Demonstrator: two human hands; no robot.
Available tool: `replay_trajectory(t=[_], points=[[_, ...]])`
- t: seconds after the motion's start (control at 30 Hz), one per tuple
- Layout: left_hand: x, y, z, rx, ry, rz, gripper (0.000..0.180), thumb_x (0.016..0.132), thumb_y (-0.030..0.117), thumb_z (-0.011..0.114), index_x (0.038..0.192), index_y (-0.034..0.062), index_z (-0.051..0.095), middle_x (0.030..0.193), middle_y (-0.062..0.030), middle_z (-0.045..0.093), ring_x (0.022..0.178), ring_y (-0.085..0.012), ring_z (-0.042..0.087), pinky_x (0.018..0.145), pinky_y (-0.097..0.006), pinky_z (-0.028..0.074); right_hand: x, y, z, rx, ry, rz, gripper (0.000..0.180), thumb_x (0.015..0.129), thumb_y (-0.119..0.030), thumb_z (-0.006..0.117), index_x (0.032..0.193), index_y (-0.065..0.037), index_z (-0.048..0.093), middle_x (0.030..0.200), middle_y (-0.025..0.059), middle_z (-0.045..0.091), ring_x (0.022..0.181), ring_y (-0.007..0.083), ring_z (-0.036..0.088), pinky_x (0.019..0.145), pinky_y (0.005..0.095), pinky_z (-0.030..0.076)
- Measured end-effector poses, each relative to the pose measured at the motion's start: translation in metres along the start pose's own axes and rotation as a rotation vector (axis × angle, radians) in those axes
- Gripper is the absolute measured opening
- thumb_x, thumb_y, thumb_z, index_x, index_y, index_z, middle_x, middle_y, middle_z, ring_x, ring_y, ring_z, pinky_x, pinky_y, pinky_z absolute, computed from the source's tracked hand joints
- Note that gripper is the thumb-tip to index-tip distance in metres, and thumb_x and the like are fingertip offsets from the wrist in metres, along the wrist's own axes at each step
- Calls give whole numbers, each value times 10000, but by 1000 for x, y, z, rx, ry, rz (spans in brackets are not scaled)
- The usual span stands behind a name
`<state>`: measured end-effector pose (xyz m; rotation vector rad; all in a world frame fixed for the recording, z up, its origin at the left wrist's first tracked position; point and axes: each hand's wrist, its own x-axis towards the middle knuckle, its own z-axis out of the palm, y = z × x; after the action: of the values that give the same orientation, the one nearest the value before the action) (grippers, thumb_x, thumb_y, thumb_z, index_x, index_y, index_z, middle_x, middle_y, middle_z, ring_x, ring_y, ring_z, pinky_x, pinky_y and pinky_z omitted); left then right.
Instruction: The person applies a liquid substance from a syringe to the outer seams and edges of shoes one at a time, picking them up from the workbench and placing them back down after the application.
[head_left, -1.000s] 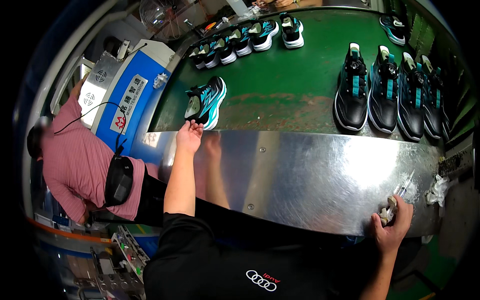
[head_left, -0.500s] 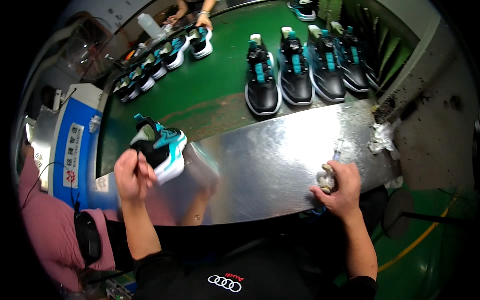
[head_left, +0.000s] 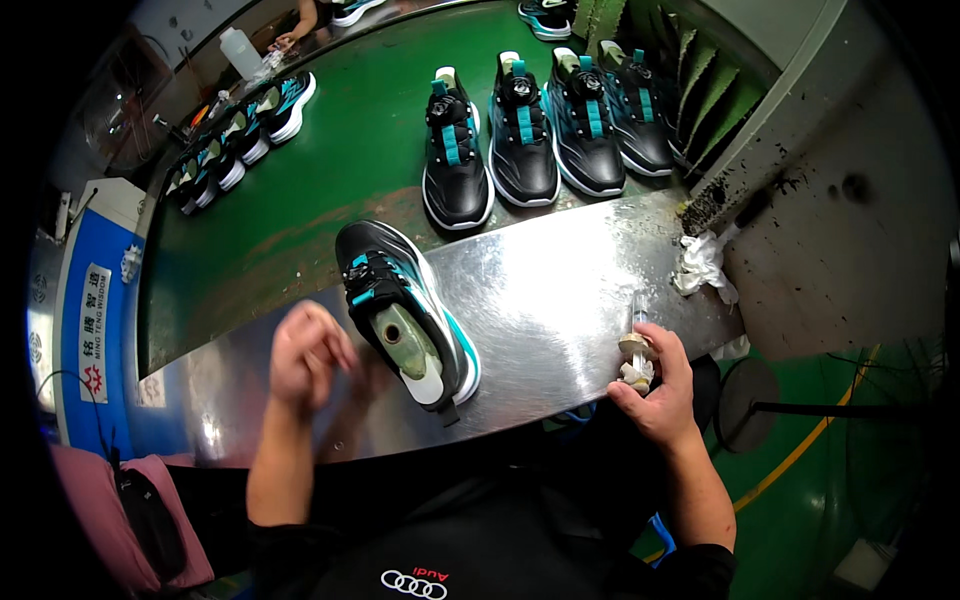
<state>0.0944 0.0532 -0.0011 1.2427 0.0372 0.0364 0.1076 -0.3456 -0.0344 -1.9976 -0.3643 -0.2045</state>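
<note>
A black sneaker (head_left: 385,247) with teal straps and a white sole stands on the metal tabletop in front of me. Its heel points toward me, and a green shoe last (head_left: 408,352) with a round hole fills its opening. Just left of the shoe is my left hand (head_left: 308,352), a little blurred, its fingers loosely curled and slightly apart with nothing in them. At the right, my right hand (head_left: 660,392) grips a syringe (head_left: 639,338) between thumb and fingers. The syringe has a clear barrel pointing away from me and tan, crusted rings round its rear part.
Several matching sneakers (head_left: 525,150) line the green belt (head_left: 350,150) ahead; another row (head_left: 235,145) stands at far left. A white bottle (head_left: 240,53) and another person's hand (head_left: 285,42) are at the back. Crumpled white cloth (head_left: 705,265) lies by the right wall. A blue-sided machine (head_left: 85,310) borders the left.
The sneaker has come right and turned, heel now toward me, and my left hand has let go of it. A sneaker under another person's hand has left the far row. My view has shifted right.
</note>
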Motion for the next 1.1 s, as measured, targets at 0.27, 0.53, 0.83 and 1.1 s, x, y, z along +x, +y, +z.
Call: replay_trajectory(t=[0.27,0.53,0.83,1.1], points=[[112,-6,-50,567,101,-423,295,890,336,561,968,53,522,797,-33,575,662,-101,560,563,-215,456,2,-13,-10,-128,-54,-95,604,655,-330,788,1124,-7,585,906,166,646,773,285,626,724,328,494],[89,13,32,109,75,-94,405,819,219,658,1095,8,450,997,-89,578,891,-143,585,802,-288,498,-2,-47,-13,162,-190,-25,633,647,-330,808,1119,8,555,938,109,603,805,183,587,722,275,460],[25,23,48,-359,-163,71,603,682,151,693,1216,27,444,1080,-132,591,962,-242,618,862,-366,511,28,-96,5,853,-336,-133,838,644,-601,731,1151,-9,422,842,137,547,732,209,529,653,315,402],[14,13,36,-247,-285,175,715,599,133,796,1196,69,409,1084,-164,553,1037,-258,541,912,-376,430,52,-153,35,1227,-496,-119,661,775,-632,592,1057,-41,500,839,145,626,759,228,554,801,390,383]])
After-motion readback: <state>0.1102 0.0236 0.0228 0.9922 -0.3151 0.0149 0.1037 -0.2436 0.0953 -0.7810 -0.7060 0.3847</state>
